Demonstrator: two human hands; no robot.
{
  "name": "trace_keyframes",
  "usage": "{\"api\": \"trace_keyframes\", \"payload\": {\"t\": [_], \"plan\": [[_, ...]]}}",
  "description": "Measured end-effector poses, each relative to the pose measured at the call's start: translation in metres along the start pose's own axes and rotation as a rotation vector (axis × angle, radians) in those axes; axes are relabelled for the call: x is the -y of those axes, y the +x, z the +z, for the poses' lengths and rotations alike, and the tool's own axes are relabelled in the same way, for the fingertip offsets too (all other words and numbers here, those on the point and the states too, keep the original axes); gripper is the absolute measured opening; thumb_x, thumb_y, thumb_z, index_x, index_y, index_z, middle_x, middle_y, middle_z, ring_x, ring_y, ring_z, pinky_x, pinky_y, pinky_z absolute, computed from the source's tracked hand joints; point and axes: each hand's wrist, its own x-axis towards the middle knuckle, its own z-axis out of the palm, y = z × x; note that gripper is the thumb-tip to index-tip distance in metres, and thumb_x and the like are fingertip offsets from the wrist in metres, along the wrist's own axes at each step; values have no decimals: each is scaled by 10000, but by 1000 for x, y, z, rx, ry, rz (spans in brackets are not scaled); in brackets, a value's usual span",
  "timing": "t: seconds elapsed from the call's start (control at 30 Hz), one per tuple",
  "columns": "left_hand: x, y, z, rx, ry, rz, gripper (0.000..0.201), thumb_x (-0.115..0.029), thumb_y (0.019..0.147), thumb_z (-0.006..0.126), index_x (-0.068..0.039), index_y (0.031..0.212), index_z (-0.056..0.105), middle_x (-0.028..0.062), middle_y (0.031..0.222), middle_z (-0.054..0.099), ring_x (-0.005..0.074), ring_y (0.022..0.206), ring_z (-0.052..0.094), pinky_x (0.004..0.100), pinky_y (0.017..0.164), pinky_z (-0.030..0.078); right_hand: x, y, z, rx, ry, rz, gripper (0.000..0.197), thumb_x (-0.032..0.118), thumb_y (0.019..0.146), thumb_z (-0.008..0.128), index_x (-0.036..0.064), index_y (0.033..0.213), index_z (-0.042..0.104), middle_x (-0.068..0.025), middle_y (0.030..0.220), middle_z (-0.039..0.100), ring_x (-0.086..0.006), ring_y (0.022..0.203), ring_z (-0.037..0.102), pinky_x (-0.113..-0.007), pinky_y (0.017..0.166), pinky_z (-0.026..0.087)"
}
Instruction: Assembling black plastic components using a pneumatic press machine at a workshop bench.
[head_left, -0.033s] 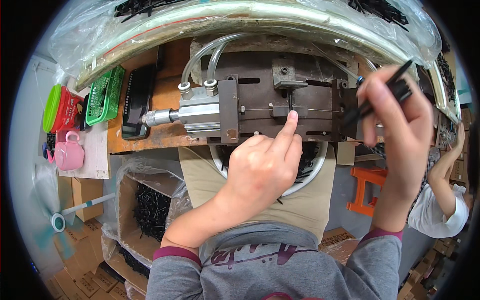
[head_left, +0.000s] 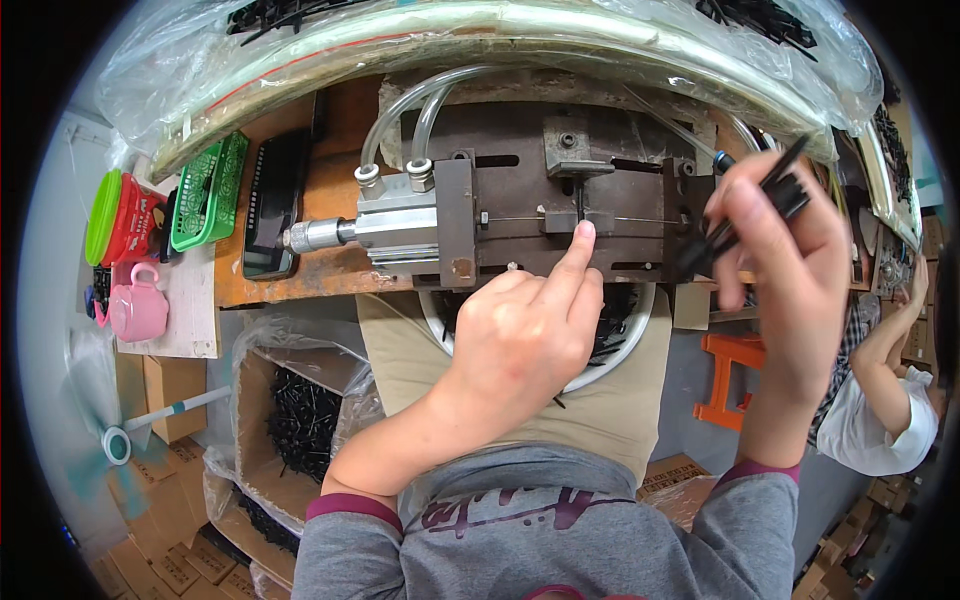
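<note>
My left hand point(head_left: 525, 335) reaches over the front of a dark metal bench fixture point(head_left: 520, 130). Its index finger is stretched out, the tip touching the near end of a thin black piece point(head_left: 580, 200) at a small dark block point(head_left: 560, 222). The other fingers curl under; the thumb is hidden. In my right hand point(head_left: 795, 260), raised at the fixture's right end, is a bunch of thin black plastic pieces point(head_left: 785, 195), pinched between thumb and fingers and pointing several ways. A thin rod runs across the fixture from a silver air cylinder point(head_left: 400, 225) through the small block.
Clear hoses point(head_left: 425, 110) arch above the cylinder. A phone point(head_left: 270, 210), green basket point(head_left: 215, 195) and pink cup point(head_left: 140, 305) are leftward. Below are a white-rimmed tub point(head_left: 640, 340) and a carton of black pieces point(head_left: 300, 425). Another person's arm point(head_left: 890, 330) shows at right.
My right hand has shifted slightly left and down with the black pieces. My left hand stays at the same place, fingertip on the thin piece.
</note>
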Motion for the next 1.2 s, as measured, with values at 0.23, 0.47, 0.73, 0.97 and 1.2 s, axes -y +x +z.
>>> {"api": "trace_keyframes", "payload": {"t": [0.23, 0.47, 0.73, 0.97, 1.2], "plan": [[-2, 6, -19, -122, -518, -53, 399, -63, 725, 849, -31, 1104, 729, 160, 1193, 717, 217, 789, 728, 309, 680, 593, -34, -24, 4, 123, 372, 284, 150, 127, 980, 670, -13, 957, 621, -61, 723, 630, -104, 444, 574, -203, 376, 395], [-5, -3, -36, -49, -510, -17, 334, -20, 696, 833, -20, 1021, 755, 114, 1049, 720, 246, 828, 709, 331, 683, 579, -32, -27, 5, 120, 346, 227, 187, 113, 1006, 617, -55, 1077, 659, -109, 760, 680, -101, 455, 574, -211, 410, 426], [-1, -1, -3, -13, -87, -28, 296, -77, 707, 818, -36, 985, 728, 135, 1283, 685, 206, 727, 672, 298, 686, 538, -46, -38, -9, -1, 373, -120, 528, 310, 1038, 517, -163, 1272, 541, -298, 1138, 660, -303, 942, 721, -348, 799, 581], [2, 9, -9, 42, 5, 6, 243, -92, 719, 730, -12, 948, 723, 157, 1254, 697, 128, 572, 604, 268, 576, 480, -36, -43, -5, 27, 246, -167, 426, 284, 981, 562, -88, 1186, 532, -328, 1256, 591, -339, 1083, 689, -369, 887, 572], [29, 53, -58, -31, -79, 0, 299, -140, 784, 831, -68, 1063, 749, 63, 1021, 764, 135, 641, 655, 252, 577, 513, -39, -38, -3, 110, -354, -492, 340, -29, 694, 830, -5, 1001, 684, -227, 1306, 614, -270, 1044, 679, -354, 881, 562]]}}
